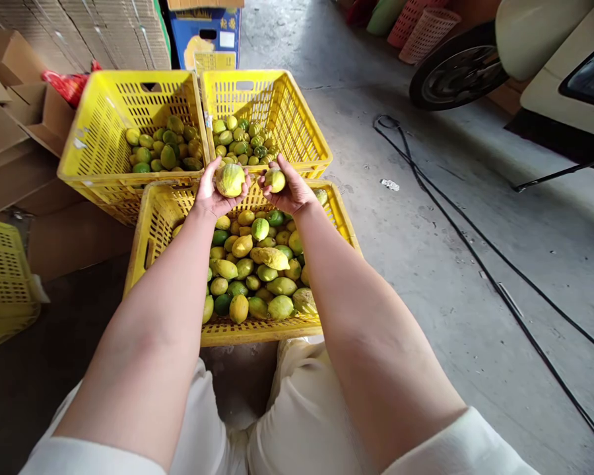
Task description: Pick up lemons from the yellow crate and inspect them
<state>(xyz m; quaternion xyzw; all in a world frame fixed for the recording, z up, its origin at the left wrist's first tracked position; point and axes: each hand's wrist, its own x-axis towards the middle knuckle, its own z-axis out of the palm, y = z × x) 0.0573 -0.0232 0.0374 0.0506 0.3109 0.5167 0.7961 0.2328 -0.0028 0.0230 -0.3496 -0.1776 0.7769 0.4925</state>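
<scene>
My left hand (212,194) holds a large yellow-green lemon (230,180), with the fingers curled around its sides. In my right hand (295,189) is a smaller yellowish lemon (275,180). Both hands are raised above the far end of the near yellow crate (257,335), which is filled with green and yellow lemons (244,267). Just beyond my hands stand two more yellow crates side by side. The back left crate (94,105) has a heap of lemons (169,156) in it, and the back right crate (301,122) has mostly smaller green ones (232,141).
Cardboard boxes (10,152) lie at the left, above another yellow crate (4,284). A blue carton (205,33) stands behind the crates. A black cable (455,221) runs over the concrete floor at the right, near a vehicle's wheel (458,69). Pink baskets (428,33) stand far back.
</scene>
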